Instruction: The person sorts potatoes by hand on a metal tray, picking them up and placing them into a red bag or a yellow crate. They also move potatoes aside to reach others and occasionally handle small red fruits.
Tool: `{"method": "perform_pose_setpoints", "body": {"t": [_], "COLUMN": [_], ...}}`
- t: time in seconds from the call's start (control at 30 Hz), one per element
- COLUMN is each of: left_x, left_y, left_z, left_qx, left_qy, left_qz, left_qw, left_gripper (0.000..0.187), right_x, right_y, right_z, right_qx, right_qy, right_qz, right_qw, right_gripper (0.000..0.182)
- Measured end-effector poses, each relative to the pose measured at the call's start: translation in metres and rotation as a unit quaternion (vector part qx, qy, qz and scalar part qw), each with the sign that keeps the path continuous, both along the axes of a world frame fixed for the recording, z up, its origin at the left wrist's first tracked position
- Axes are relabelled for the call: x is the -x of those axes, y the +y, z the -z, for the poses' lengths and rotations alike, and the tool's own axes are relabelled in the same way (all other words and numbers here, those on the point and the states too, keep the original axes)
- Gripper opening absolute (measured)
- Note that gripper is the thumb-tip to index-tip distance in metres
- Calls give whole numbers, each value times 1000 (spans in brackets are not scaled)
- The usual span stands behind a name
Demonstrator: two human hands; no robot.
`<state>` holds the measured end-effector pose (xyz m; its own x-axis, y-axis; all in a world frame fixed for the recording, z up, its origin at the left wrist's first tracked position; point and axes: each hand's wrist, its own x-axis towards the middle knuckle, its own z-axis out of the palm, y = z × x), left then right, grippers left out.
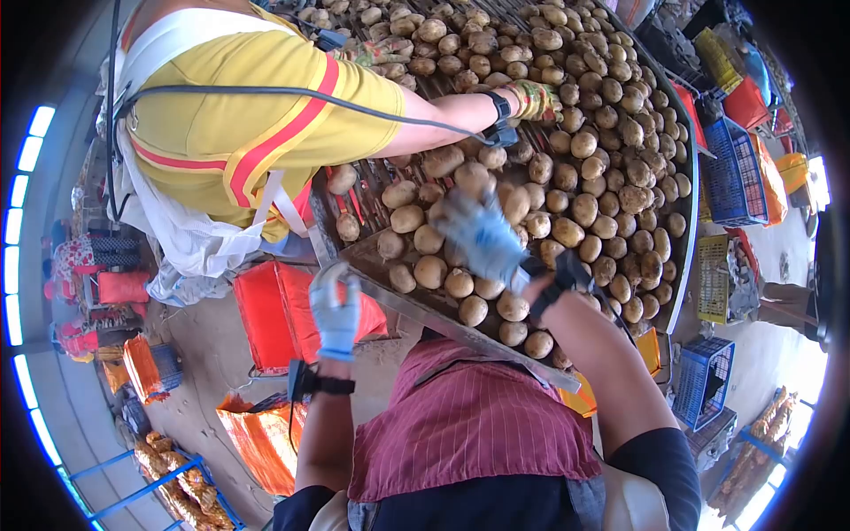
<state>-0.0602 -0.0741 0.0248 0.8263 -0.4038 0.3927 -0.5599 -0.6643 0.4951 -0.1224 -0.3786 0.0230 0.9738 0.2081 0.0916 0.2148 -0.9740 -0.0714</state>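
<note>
My right hand (482,234), in a light blue glove, is over the potatoes (584,210) on the slatted sorting table. Motion smears its fingers, and a blurred potato (474,179) lies just beyond them; whether they grip it I cannot make out. At the table's metal rim (416,310) is my left hand (335,310), also gloved, its fingers loosely bent and apart with nothing in them. Round brown potatoes, many with soil on them, lie close together across the table, sparser toward its left corner. Both my wrists carry black straps with small devices.
At the left a co-worker in a yellow shirt (266,115) reaches across, a patterned-gloved hand (536,101) among the potatoes. Red bags (283,310) and an orange sack (261,438) stand on the floor near my left arm. Blue crates (733,173) are at the right.
</note>
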Motion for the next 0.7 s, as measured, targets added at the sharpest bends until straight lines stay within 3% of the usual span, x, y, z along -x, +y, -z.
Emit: {"method": "perform_pose_setpoints", "body": {"t": [0.03, 0.17, 0.2, 0.27, 0.3, 0.37, 0.4, 0.43, 0.5, 0.53, 0.6, 0.67, 0.7], "left_x": [0, -34, -46, -67, -69, -63, -59, -62, -45, -48, -55, -73, -73], "left_y": [-19, -104, -122, -153, -166, -192, -200, -201, -204, -206, -206, -195, -192], "left_z": [0, 5, 15, 24, 26, -1, -4, 13, 12, 22, 16, 41, 38], "left_qx": [18, 36, 44, -7, -60, -288, -323, -322, -365, -375, -353, -288, -287], "left_qy": [13, 30, 12, -52, -88, -11, -12, 14, -49, -38, -7, -16, -19], "left_qz": [27, 158, 179, 174, 159, 106, 93, 130, 122, 114, 129, 139, 139], "left_qw": [999, 986, 983, 983, 982, 952, 942, 938, 922, 919, 927, 947, 948], "left_gripper": [27, 25, 25, 25, 26, 31, 33, 43, 40, 49, 48, 49, 49], "right_x": [-15, -15, 0, 28, 52, 95, 117, 139, 177, 194, 231, 259, 271], "right_y": [-10, -54, -34, -12, 2, 15, 14, 12, 5, -2, -16, -32, -38], "right_z": [-12, 32, 17, 44, 35, 24, 21, 15, -5, 0, 5, 9, 14], "right_qx": [25, -107, -83, -8, -55, -125, -134, -145, -122, -197, -66, -122, -86], "right_qy": [29, -85, -7, -59, -44, -33, -15, 2, 17, 7, -5, -52, -78], "right_qz": [71, 225, 264, 252, 251, 269, 264, 257, 281, 329, 374, 412, 445], "right_qw": [997, 965, 961, 966, 965, 954, 955, 955, 952, 924, 925, 902, 888], "right_gripper": [55, 70, 75, 58, 49, 49, 50, 52, 54, 55, 52, 45, 34]}}
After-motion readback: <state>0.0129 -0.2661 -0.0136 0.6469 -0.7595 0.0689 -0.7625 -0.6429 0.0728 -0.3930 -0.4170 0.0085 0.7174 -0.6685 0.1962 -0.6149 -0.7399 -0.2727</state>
